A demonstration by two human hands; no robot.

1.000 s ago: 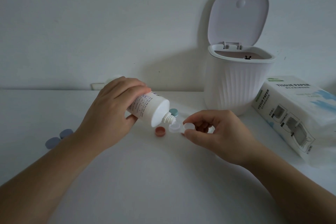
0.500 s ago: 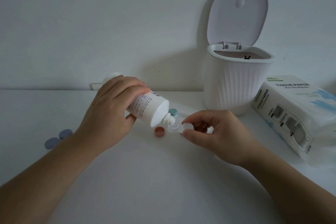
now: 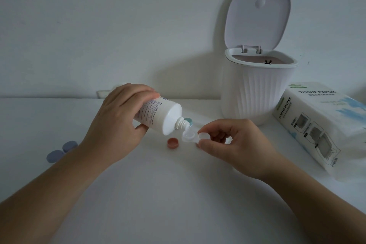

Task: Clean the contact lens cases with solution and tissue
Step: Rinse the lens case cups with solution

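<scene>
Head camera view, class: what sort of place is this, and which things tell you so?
Probably a home desk or dressing table against a plain wall. The clues: a small lidded desktop bin standing open, a pack of tissue paper, and a contact lens case being filled from a solution bottle.

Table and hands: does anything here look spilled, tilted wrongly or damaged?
Nothing stands out. The left hand tips the solution bottle with its nozzle over a well of the clear lens case, which the right hand pinches. No spill shows on the table. The bin lid stands open.
</scene>
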